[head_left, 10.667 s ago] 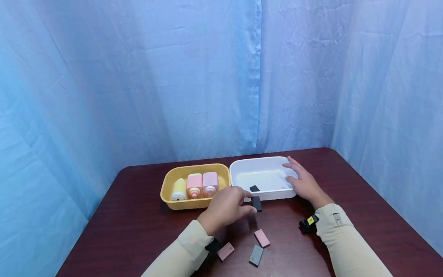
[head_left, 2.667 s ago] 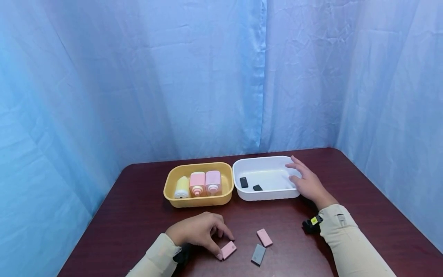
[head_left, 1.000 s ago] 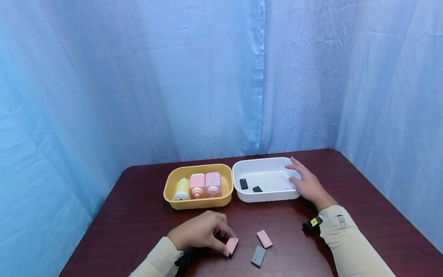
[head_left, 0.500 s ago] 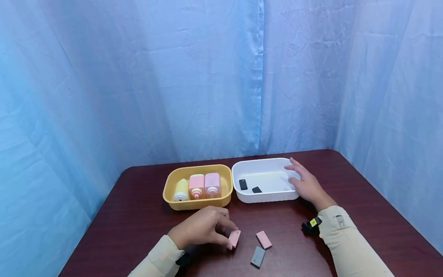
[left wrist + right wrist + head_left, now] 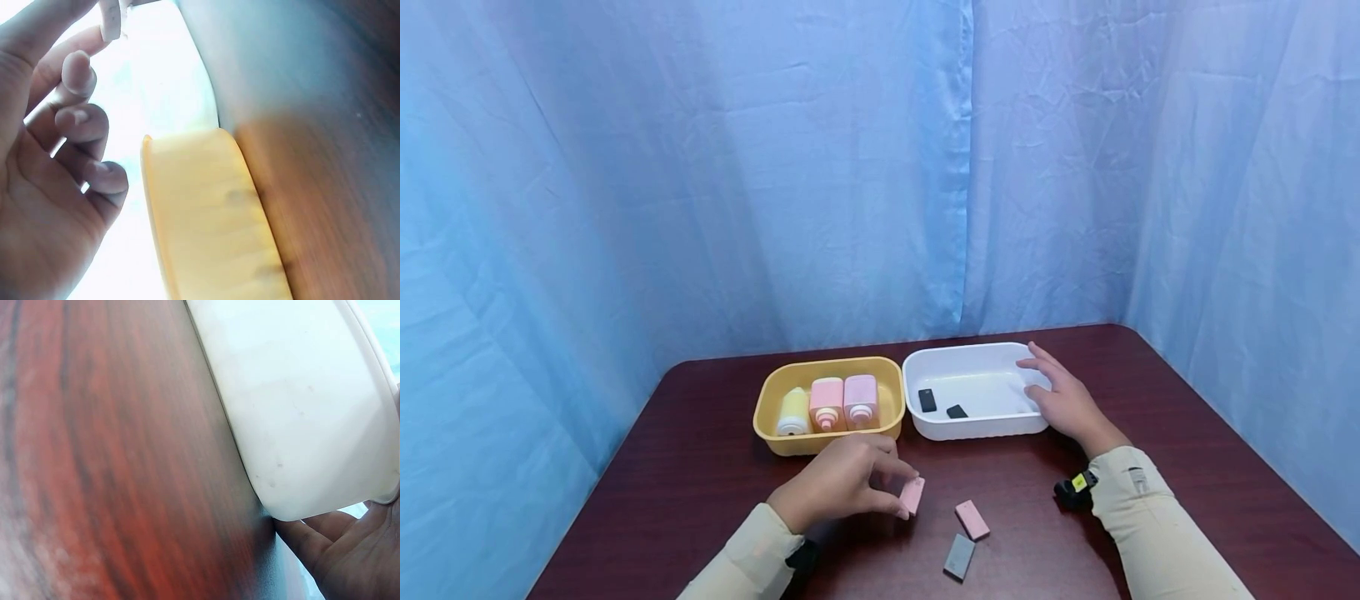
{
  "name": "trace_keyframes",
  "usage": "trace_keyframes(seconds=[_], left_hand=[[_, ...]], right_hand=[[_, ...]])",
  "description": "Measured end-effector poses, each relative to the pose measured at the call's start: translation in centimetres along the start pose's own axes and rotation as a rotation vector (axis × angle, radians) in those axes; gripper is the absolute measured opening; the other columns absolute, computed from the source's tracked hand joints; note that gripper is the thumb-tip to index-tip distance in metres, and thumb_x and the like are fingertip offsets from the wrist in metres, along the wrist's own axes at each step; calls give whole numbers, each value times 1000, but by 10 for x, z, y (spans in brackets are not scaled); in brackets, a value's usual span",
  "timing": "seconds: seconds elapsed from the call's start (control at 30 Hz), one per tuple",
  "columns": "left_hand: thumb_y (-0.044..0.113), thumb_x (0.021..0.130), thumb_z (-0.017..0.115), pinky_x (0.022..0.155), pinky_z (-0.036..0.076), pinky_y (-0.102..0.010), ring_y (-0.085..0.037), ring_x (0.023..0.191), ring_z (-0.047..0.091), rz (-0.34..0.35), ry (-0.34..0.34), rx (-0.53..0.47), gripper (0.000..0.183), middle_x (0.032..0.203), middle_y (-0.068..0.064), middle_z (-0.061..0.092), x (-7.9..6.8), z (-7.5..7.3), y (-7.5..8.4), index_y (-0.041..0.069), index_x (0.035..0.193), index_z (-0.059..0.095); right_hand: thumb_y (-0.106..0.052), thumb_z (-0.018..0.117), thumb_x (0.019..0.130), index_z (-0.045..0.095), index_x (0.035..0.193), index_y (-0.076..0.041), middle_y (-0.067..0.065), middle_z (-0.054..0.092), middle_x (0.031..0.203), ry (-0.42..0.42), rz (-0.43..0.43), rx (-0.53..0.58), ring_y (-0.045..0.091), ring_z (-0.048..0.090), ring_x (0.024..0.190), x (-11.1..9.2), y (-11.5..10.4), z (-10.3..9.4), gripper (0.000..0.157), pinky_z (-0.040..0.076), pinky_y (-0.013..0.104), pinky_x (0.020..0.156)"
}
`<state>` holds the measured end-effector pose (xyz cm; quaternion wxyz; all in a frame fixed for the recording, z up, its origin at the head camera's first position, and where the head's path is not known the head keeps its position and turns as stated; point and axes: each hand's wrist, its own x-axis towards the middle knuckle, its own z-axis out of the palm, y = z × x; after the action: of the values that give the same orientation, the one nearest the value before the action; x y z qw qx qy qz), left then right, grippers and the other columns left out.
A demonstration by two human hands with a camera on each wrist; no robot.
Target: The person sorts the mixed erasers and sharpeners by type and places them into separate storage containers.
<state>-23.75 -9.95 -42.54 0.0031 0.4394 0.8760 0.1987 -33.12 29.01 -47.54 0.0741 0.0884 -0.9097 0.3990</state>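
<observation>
My left hand point(image 5: 846, 483) pinches a small pink rectangular block point(image 5: 913, 495) between thumb and fingertips, in front of the two trays. In the left wrist view the block point(image 5: 110, 20) shows at the top edge, while the other fingers point(image 5: 81, 122) curl loosely with nothing in them. My right hand point(image 5: 1063, 400) holds the right end of the white tray point(image 5: 977, 427), some fingers over its rim; the right wrist view shows fingers point(image 5: 306, 544) against the tray's outer side. Two black blocks point(image 5: 927, 400) lie inside, at its left. Another pink block point(image 5: 972, 520) and a grey block point(image 5: 958, 557) lie on the table.
A yellow tray point(image 5: 827, 444) stands left of the white one, their ends close together. It contains a yellow bottle point(image 5: 795, 408), a pink bottle point(image 5: 827, 396) and a lilac bottle point(image 5: 861, 393). The dark red table point(image 5: 662, 483) is backed by blue curtains point(image 5: 820, 167).
Both black blocks now lie in the white tray. My left hand took hold of the left pink block and carried it up and forward towards the trays. The right hand stays at the tray.
</observation>
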Motion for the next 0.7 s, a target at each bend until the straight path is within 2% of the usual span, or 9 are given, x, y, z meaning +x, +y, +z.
trace_keyframes(seconds=[0.4,0.7], left_hand=[[45,81,88,67,39,-16,0,73,46,46,137,122,36,75,16,53,10,-6,4,30,113,81],[47,81,88,75,40,-25,-3,79,47,3,195,140,39,77,17,55,17,-12,9,31,116,80]], right_hand=[[-9,52,103,55,145,-5,9,17,174,-4,3,4,40,15,159,0,0,-1,43,18,69,121],[-9,54,102,56,145,-5,9,20,173,3,-2,1,40,17,158,-2,-3,0,43,20,69,120]])
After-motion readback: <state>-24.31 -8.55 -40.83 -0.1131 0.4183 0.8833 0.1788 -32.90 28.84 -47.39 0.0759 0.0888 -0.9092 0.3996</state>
